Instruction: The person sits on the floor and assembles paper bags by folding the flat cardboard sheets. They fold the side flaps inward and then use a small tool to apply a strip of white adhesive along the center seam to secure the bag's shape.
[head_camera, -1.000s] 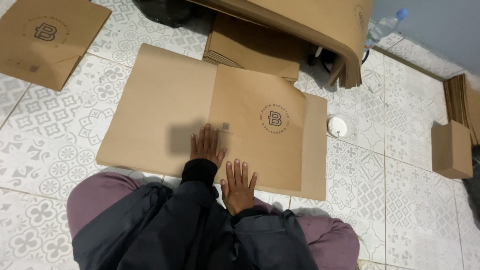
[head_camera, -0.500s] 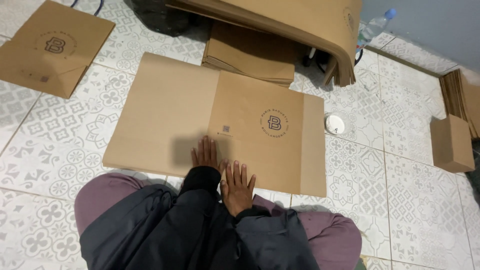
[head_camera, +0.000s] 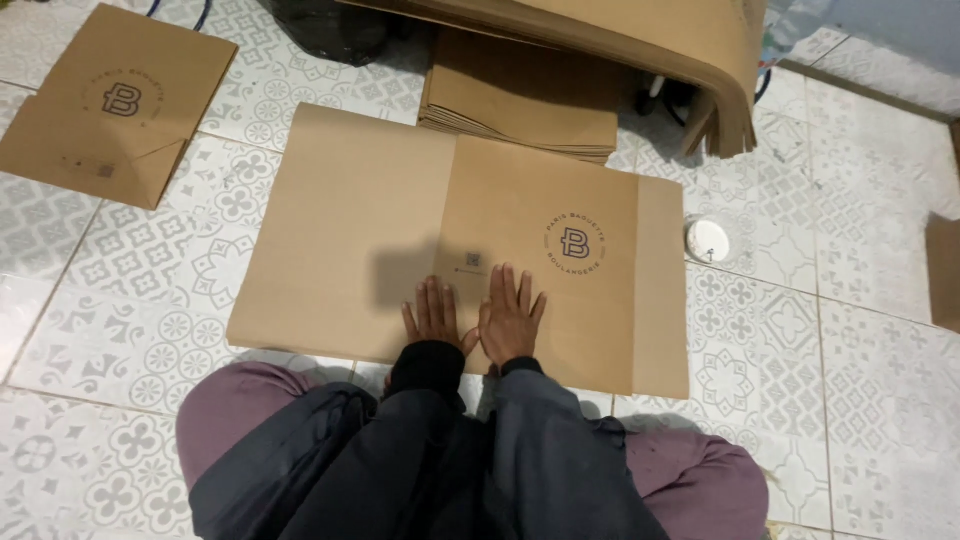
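Fingers (head_camera: 437, 303) of left hand (head_camera: 434, 318) spread flat, gripping nothing, pressed palm-down on sheet (head_camera: 380, 220); fingers (head_camera: 510, 295) of right hand (head_camera: 510, 322) likewise splayed and open, flat on same sheet, thumbs nearly touching. Both hands side by side near sheet's near edge, just below a small printed square and left of a round printed mark (head_camera: 575, 243). Dark sleeves (head_camera: 430, 365) covering wrists, running back to a dark jacket (head_camera: 430, 470), with purple trousers (head_camera: 235, 410) showing at both knees. Sheet lying flat on patterned floor tiles (head_camera: 120, 330), brown, wide, with an upright fold line near its middle and a narrow strip along its right edge. Small white round lid (head_camera: 708, 240) on tiles just beside sheet's right edge, not touching. Stack (head_camera: 525, 100) of flat brown sheets beyond far edge, partly under a bent bundle (head_camera: 640, 40) of card hanging over from above. Second flat piece (head_camera: 120, 100) with same round mark lying apart at far left on tiles. Dark bag (head_camera: 330, 30) at top, behind sheet. Brown edge (head_camera: 945, 270) just visible at far right
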